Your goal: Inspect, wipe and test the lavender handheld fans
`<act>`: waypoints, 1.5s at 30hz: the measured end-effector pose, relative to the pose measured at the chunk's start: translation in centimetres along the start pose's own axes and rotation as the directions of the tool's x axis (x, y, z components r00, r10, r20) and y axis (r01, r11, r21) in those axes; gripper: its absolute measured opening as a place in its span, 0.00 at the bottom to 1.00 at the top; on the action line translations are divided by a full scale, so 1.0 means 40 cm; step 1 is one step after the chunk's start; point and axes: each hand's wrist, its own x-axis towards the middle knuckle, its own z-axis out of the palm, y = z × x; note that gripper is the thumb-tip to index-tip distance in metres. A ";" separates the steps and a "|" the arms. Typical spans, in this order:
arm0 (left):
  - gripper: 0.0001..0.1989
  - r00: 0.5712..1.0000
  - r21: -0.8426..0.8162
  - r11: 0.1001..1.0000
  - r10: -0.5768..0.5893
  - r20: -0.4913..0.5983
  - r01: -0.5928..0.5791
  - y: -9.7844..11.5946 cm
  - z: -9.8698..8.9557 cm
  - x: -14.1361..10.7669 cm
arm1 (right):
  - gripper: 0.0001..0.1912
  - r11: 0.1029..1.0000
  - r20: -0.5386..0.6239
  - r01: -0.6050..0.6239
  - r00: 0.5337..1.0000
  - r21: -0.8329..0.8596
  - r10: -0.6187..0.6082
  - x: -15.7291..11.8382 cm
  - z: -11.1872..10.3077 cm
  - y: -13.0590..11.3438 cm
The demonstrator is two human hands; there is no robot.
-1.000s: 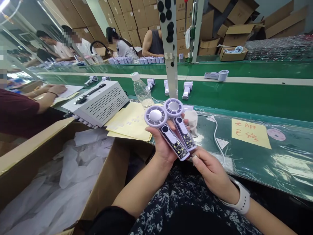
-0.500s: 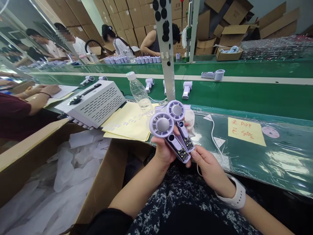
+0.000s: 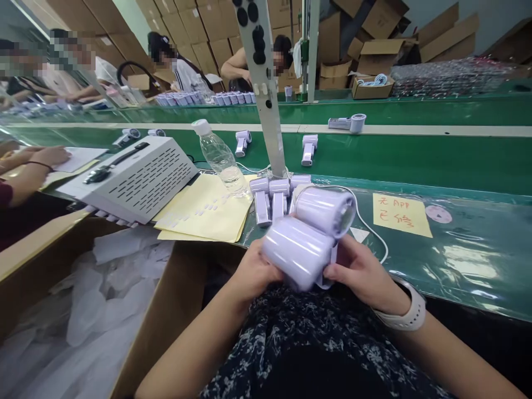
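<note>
The left hand [image 3: 251,269] and right hand [image 3: 361,271] curl their fingers around two fans [image 3: 305,244], pressed together at twelve o'clock from the lap [image 3: 316,343], likely to steady both at once.

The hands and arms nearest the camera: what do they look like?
The left hand wears no glove, and its wrist shows no band. Beside the right hand, also gloveless, is a whitish watch-style strap with dark holes. Left forearm and right forearm show no sleeves.

Two lilac cylindrical plastic fan heads [image 3: 297,250] look smooth and glossy; the flat yellow paper sheets [image 3: 216,226], matt.
</note>
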 end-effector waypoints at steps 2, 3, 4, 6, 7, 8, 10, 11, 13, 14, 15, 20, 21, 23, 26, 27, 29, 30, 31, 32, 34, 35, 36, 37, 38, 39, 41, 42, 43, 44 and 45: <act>0.25 0.997 -0.070 0.998 -0.015 -0.074 0.010 -0.020 -0.003 0.004 | 0.28 0.996 -0.064 -0.035 0.997 0.078 0.040 0.006 -0.002 -0.006; 0.25 0.994 -0.121 0.992 -0.032 -0.102 0.019 -0.028 0.000 0.006 | 0.27 0.993 -0.098 -0.054 0.993 0.106 0.065 0.009 -0.004 -0.005; 0.26 0.992 -0.171 0.985 -0.051 -0.114 0.031 -0.033 0.004 0.006 | 0.26 0.988 -0.127 -0.073 0.988 0.134 0.090 0.011 -0.005 -0.004; 0.26 0.995 -0.220 0.974 -0.075 -0.066 0.058 -0.032 0.018 0.001 | 0.25 0.975 -0.144 -0.098 0.981 0.200 0.128 0.010 -0.007 -0.001; 0.26 0.998 -0.217 0.975 -0.063 -0.027 0.056 -0.027 0.025 -0.004 | 0.24 0.968 -0.144 -0.096 0.981 0.232 0.132 0.007 -0.006 -0.001; 0.28 0.999 -0.199 0.979 -0.038 0.011 0.040 -0.022 0.031 -0.010 | 0.22 0.960 -0.139 -0.089 0.982 0.265 0.129 0.003 -0.005 -0.003; 0.27 0.996 -0.148 0.989 0.000 0.088 0.013 -0.013 0.039 -0.020 | 0.18 0.941 -0.106 -0.088 0.986 0.327 0.129 -0.006 -0.002 -0.008; 0.25 0.992 -0.133 0.991 0.004 0.125 0.013 -0.012 0.039 -0.023 | 0.17 0.933 -0.090 -0.091 0.987 0.349 0.130 -0.010 0.000 -0.011; 0.24 0.984 -0.113 0.993 0.000 0.179 0.021 -0.016 0.034 -0.025 | 0.16 0.927 -0.067 -0.106 0.988 0.359 0.139 -0.017 0.003 -0.015; 0.23 0.982 -0.102 0.995 0.000 0.191 0.020 -0.021 0.030 -0.025 | 0.15 0.929 -0.059 -0.109 0.989 0.353 0.139 -0.019 0.004 -0.014; 0.23 0.981 -0.092 0.996 0.004 0.196 0.015 -0.026 0.027 -0.025 | 0.15 0.932 -0.056 -0.109 0.989 0.345 0.136 -0.021 0.005 -0.013; 0.24 0.987 -0.050 0.998 -0.035 0.156 0.044 -0.033 0.024 -0.027 | 0.15 0.920 -0.102 -0.149 0.975 0.362 0.198 -0.021 0.010 -0.003; 0.26 0.987 -0.050 0.997 -0.050 0.151 0.058 -0.031 0.027 -0.027 | 0.15 0.916 -0.116 -0.156 0.970 0.369 0.212 -0.020 0.012 -0.002; 0.27 0.986 -0.059 0.995 -0.069 0.148 0.079 -0.028 0.032 -0.027 | 0.17 0.912 -0.136 -0.158 0.965 0.379 0.224 -0.019 0.015 -0.001; 0.26 0.987 -0.075 0.994 -0.071 0.141 0.082 -0.028 0.034 -0.024 | 0.19 0.906 -0.145 -0.166 0.960 0.388 0.238 -0.019 0.019 -0.001; 0.26 0.989 -0.078 0.994 -0.065 0.132 0.075 -0.029 0.034 -0.023 | 0.20 0.905 -0.144 -0.172 0.959 0.388 0.244 -0.019 0.020 -0.001; 0.25 0.992 -0.082 0.995 -0.055 0.116 0.065 -0.031 0.034 -0.024 | 0.19 0.909 -0.145 -0.178 0.958 0.376 0.248 -0.019 0.019 0.000; 0.25 0.992 -0.084 0.995 -0.051 0.112 0.061 -0.030 0.034 -0.025 | 0.19 0.912 -0.149 -0.173 0.959 0.371 0.242 -0.020 0.019 0.000; 0.26 0.992 -0.088 0.995 -0.047 0.114 0.057 -0.030 0.035 -0.027 | 0.19 0.915 -0.154 -0.164 0.960 0.369 0.234 -0.020 0.018 0.000; 0.26 0.992 -0.092 0.994 -0.041 0.116 0.052 -0.028 0.036 -0.029 | 0.19 0.917 -0.159 -0.153 0.961 0.369 0.225 -0.021 0.016 -0.001; 0.26 0.993 -0.093 0.994 -0.039 0.110 0.049 -0.026 0.038 -0.031 | 0.19 0.920 -0.171 -0.139 0.962 0.366 0.213 -0.021 0.013 -0.002; 0.26 0.994 -0.091 0.994 -0.044 0.100 0.053 -0.027 0.039 -0.031 | 0.19 0.923 -0.177 -0.140 0.961 0.360 0.215 -0.021 0.012 -0.003; 0.26 0.995 -0.091 0.994 -0.055 0.086 0.063 -0.028 0.040 -0.028 | 0.20 0.925 -0.184 -0.145 0.958 0.351 0.220 -0.021 0.011 -0.004; 0.25 0.995 -0.096 0.992 -0.071 0.071 0.077 -0.030 0.041 -0.025 | 0.20 0.927 -0.188 -0.156 0.955 0.341 0.230 -0.021 0.010 -0.004; 0.25 0.995 -0.103 0.991 -0.085 0.054 0.090 -0.034 0.041 -0.021 | 0.19 0.927 -0.189 -0.168 0.952 0.336 0.241 -0.021 0.010 -0.004; 0.24 0.995 -0.111 0.989 -0.095 0.035 0.098 -0.038 0.041 -0.017 | 0.18 0.926 -0.190 -0.177 0.949 0.334 0.250 -0.021 0.010 -0.002; 0.22 0.995 -0.122 0.988 -0.100 -0.005 0.099 -0.048 0.038 -0.010 | 0.16 0.926 -0.201 -0.171 0.948 0.336 0.248 -0.022 0.012 0.006; 0.22 0.994 -0.123 0.987 -0.104 -0.019 0.101 -0.053 0.037 -0.008 | 0.15 0.928 -0.210 -0.159 0.948 0.338 0.239 -0.022 0.012 0.010; 0.22 0.993 -0.120 0.987 -0.113 -0.021 0.109 -0.056 0.035 -0.007 | 0.15 0.927 -0.210 -0.153 0.949 0.342 0.234 -0.023 0.012 0.015; 0.22 0.992 -0.115 0.986 -0.124 -0.007 0.122 -0.058 0.033 -0.008 | 0.15 0.924 -0.201 -0.152 0.952 0.351 0.233 -0.024 0.012 0.019; 0.22 0.991 -0.108 0.985 -0.133 0.021 0.135 -0.059 0.031 -0.010 | 0.15 0.920 -0.181 -0.158 0.955 0.360 0.235 -0.025 0.012 0.022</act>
